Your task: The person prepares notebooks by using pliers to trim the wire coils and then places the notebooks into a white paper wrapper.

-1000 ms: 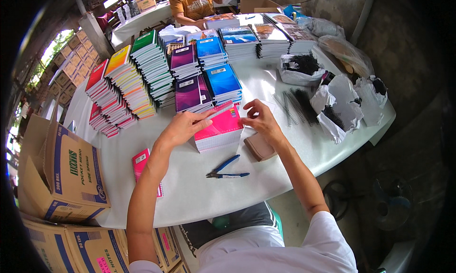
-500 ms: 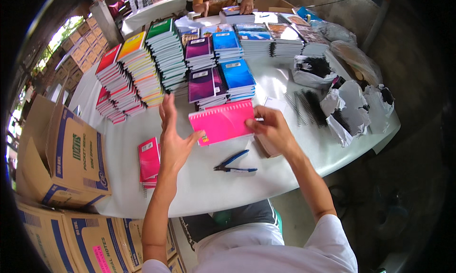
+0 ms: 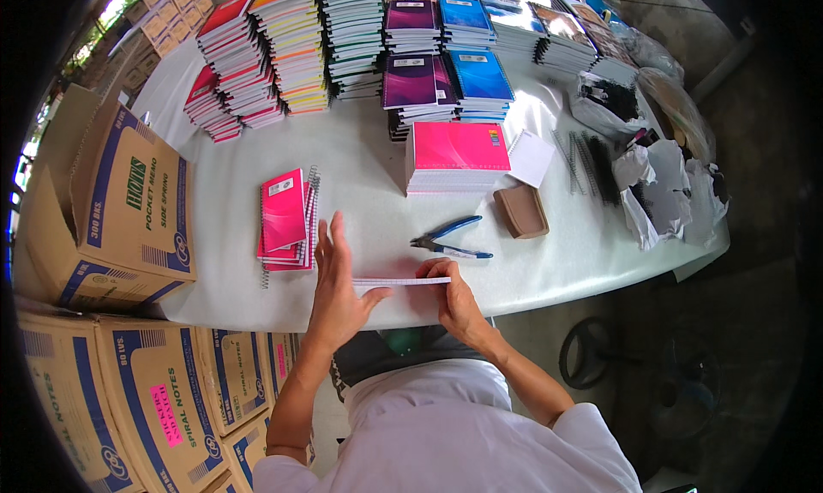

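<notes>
Two hands meet at the near edge of the white table (image 3: 360, 150), holding a thin white pad (image 3: 401, 281) edge-on between them. The left hand (image 3: 336, 291) is open, fingers straight, its palm against the pad's left end; the right hand (image 3: 454, 296) is curled around the right end. Blue-handled pliers (image 3: 450, 238) lie just beyond. A pink notebook stack (image 3: 454, 154) sits further back. Brown cartons with blue bands (image 3: 129, 210) stand at the left, one bearing a pink label (image 3: 168, 414).
</notes>
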{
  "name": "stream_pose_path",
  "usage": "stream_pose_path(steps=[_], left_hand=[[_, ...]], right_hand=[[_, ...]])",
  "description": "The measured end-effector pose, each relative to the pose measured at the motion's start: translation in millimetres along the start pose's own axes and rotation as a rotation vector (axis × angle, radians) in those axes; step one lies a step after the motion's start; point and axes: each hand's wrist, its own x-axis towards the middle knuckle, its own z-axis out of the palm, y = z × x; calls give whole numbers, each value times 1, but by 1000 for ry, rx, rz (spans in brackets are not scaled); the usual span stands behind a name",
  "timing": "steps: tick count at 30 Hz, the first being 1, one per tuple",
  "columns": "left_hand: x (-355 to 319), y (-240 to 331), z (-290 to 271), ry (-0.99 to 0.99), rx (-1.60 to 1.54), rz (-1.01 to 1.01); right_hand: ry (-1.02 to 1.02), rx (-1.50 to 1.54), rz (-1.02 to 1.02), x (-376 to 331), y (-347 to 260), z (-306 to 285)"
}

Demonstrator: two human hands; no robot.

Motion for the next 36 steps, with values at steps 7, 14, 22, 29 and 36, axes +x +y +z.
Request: stream_pose_path(steps=[7,14,22,29,36], left_hand=[[25,24,22,-370,469,203],[45,38,6,-663,422,96],[4,25,19,-330,425,316],[-5,21,22,-273,428,351],[23,32,14,-508,400,166]], right_hand=[[-45,-59,-11,12,-21,-37],[786,-1002,-15,118,56,-271],[589,-1427,326,146,142,-322],[546,-1259,418,150,113,-313],[773,-1093,-21,133,82,-332]])
